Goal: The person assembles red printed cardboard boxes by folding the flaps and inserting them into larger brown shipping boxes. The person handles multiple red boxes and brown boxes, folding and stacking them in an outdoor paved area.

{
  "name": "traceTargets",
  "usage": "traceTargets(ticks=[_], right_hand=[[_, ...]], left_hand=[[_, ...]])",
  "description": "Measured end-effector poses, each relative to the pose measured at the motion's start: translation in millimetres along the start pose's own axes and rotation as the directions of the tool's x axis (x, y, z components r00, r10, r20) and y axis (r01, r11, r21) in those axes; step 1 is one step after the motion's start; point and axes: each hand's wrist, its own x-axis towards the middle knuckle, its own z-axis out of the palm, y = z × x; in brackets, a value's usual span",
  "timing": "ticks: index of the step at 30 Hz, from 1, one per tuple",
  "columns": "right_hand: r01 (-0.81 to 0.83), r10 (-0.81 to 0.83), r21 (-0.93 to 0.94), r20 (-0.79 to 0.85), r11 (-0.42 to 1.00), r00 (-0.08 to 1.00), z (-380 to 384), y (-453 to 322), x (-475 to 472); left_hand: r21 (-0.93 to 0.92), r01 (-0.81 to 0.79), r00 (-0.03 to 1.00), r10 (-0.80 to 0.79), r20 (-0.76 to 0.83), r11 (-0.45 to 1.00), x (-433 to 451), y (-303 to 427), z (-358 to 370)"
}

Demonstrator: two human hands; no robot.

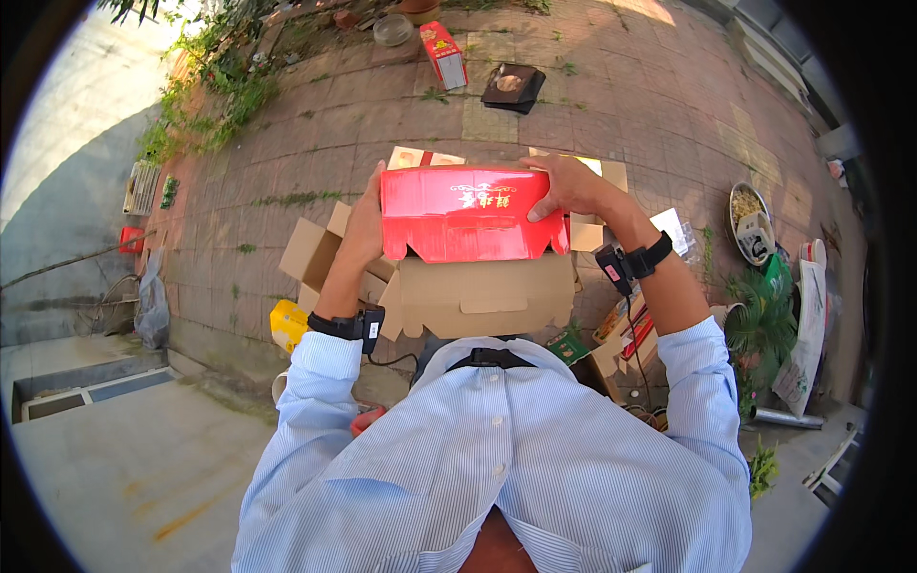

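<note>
A glossy red cardboard box (476,215) with gold lettering is held up in front of my chest. At its left end my left hand (365,225) presses against the side. My right hand (573,186) grips the upper right corner, with the thumb on the red face and the other fingers partly hidden behind. A plain brown cardboard flap (494,294) hangs below the red panel, towards my shirt. Just behind the red box, parts of other printed cardboard (426,157) show. An opened brown carton (308,251) lies beside my left forearm.
Farther off on the paving stand a red printed box (444,56) and a dark flat box or bag (513,87). A yellow package (288,322) lies at left. At right are a metal basin (749,215), cartons (630,329) and a potted palm (763,319). Cables trail from both wrist straps.
</note>
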Motion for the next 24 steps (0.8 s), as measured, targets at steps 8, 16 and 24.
traceTargets(ticks=[8, 16, 24], right_hand=[[0.011, -0.130, -0.341, -0.327, 0.940, 0.936, 37.6, 7.9, -7.2], [0.015, -0.250, -0.472, -0.441, 0.882, 0.862, 31.2, 18.7, -5.9], [0.105, -0.408, -0.554, -0.460, 0.826, 0.789, 20.4, -6.2, -0.2]], left_hand=[[-0.207, 0.140, 0.981, -0.108, 0.160, 0.968, -2.4, 24.5, -13.6], [-0.346, 0.159, 0.959, -0.061, 0.278, 0.925, -5.4, 31.1, -10.8], [0.536, -0.129, 0.991, 0.094, 0.093, 0.834, 14.4, 38.0, -1.8]])
